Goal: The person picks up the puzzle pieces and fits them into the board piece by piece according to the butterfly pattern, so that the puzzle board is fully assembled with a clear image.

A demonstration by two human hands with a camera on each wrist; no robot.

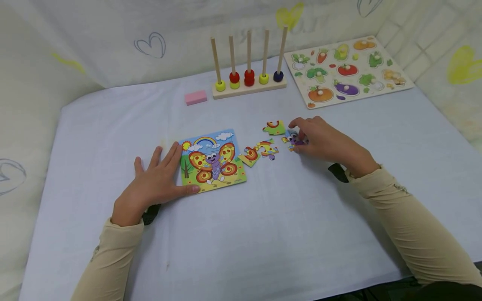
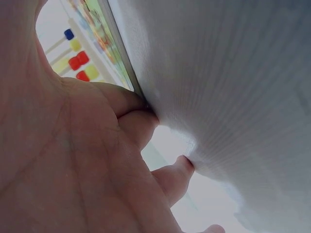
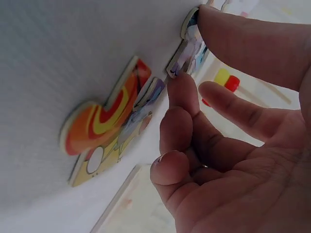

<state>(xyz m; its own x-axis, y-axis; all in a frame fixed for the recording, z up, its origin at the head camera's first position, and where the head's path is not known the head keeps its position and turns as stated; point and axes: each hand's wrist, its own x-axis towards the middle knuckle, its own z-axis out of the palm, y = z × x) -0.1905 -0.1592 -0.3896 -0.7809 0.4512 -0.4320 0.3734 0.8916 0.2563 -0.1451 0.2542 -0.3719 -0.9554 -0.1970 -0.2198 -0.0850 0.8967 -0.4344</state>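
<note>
My left hand (image 1: 154, 179) lies with spread fingers at the left side of a butterfly picture puzzle board (image 1: 229, 161). Its thumb rests on the lower edge and its index finger sits along the left edge. To the right, my right hand (image 1: 324, 140) pinches a puzzle piece with a purple butterfly face (image 1: 291, 137) between thumb and a finger, partly hiding it. The right wrist view shows another piece with an orange and red swirl (image 3: 104, 124) beneath the hand. Between hand and board lie a swirl piece (image 1: 250, 156), a spotted wing piece (image 1: 266, 147) and a green-edged piece (image 1: 276, 128).
At the back stands a wooden peg counter (image 1: 246, 90) with coloured beads on upright rods. Left of it is a pink block (image 1: 196, 98). A vegetable knob puzzle board (image 1: 361, 91) lies at the back right. A white cloth (image 1: 233, 238) covers the table.
</note>
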